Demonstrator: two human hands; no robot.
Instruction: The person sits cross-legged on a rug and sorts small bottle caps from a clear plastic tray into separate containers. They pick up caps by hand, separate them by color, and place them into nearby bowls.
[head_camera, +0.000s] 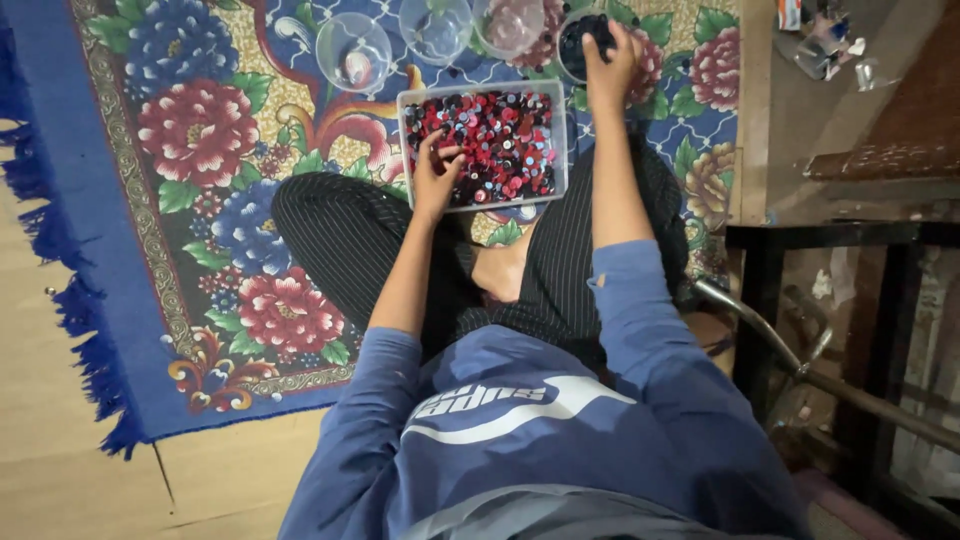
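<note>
Left hand (436, 178) is pinching pieces inside the tray (408, 150) of red and dark discs; right hand (610, 62), fingers closed, is reaching into the dark-filled cup (572, 42).

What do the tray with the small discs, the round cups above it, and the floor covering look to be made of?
Tray: probably clear plastic, translucent walls showing the carpet.
Cups: clear plastic or glass, see-through with glossy rims.
Carpet: woven textile, matte floral pattern, fringed blue edge.
Discs: likely plastic, too small to tell.
</note>
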